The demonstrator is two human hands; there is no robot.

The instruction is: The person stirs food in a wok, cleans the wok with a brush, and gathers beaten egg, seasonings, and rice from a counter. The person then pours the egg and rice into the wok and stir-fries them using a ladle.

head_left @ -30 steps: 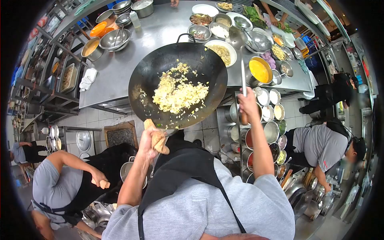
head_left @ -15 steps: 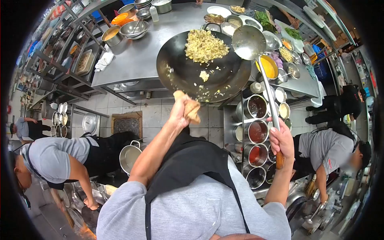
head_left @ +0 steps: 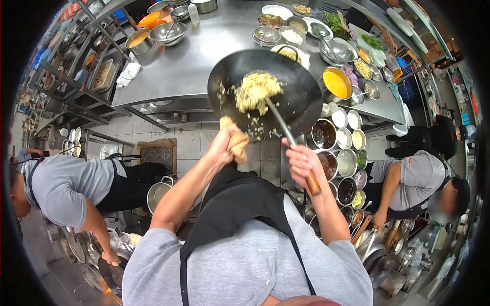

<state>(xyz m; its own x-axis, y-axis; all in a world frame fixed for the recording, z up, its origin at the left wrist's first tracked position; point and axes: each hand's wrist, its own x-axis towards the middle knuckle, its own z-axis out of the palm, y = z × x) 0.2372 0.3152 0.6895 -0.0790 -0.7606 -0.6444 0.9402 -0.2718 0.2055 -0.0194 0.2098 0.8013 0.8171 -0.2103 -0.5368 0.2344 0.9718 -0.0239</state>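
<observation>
My left hand (head_left: 223, 142) is closed around a folded tan cloth (head_left: 238, 145) at the near rim of a large black wok (head_left: 298, 97). The wok is held up beside the steel table's near edge. What looks like yellowish fried rice (head_left: 250, 92) is heaped in it, with loose grains scattered toward me. My right hand (head_left: 303, 166) grips the wooden end of a long-handled ladle (head_left: 282, 122). Its metal shaft slants into the wok, and its bowl is hidden in the rice.
The steel table (head_left: 168, 69) carries bowls, plates and a pot of yellow liquid (head_left: 337, 84). Sauce containers (head_left: 324, 133) stand close to my right hand. One co-worker (head_left: 76, 183) bends at the left, another (head_left: 408, 178) at the right. A white pot (head_left: 158, 195) sits by my left elbow.
The ladle has swung down and left from above the wok's right rim into the rice. The wok is shifted slightly right, and the rice is spread nearer its middle.
</observation>
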